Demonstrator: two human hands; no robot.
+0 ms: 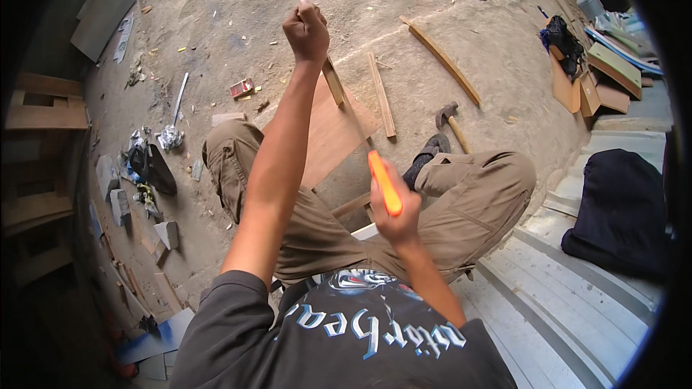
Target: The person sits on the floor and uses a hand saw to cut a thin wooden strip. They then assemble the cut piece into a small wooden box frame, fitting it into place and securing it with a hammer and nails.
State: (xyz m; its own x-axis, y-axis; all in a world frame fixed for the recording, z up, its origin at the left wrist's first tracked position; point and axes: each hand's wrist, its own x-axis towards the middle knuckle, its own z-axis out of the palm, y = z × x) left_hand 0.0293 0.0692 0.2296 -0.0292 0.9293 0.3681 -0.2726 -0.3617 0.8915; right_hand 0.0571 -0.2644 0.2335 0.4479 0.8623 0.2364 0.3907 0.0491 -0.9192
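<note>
The right hand (401, 217) has its fingers wrapped around the handle of an orange-handled saw (384, 182), which points toward 11 o'clock, at the near end of a wooden strip (334, 85). That strip lies at 5 o'clock from the left hand (306, 29), curled into a fist; whether it clasps the strip I cannot tell.

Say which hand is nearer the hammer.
Right. The right hand, around the orange handle, is below and left of the hammer in the picture. The left hand, in a fist, is farther off, above and left of it.
</note>
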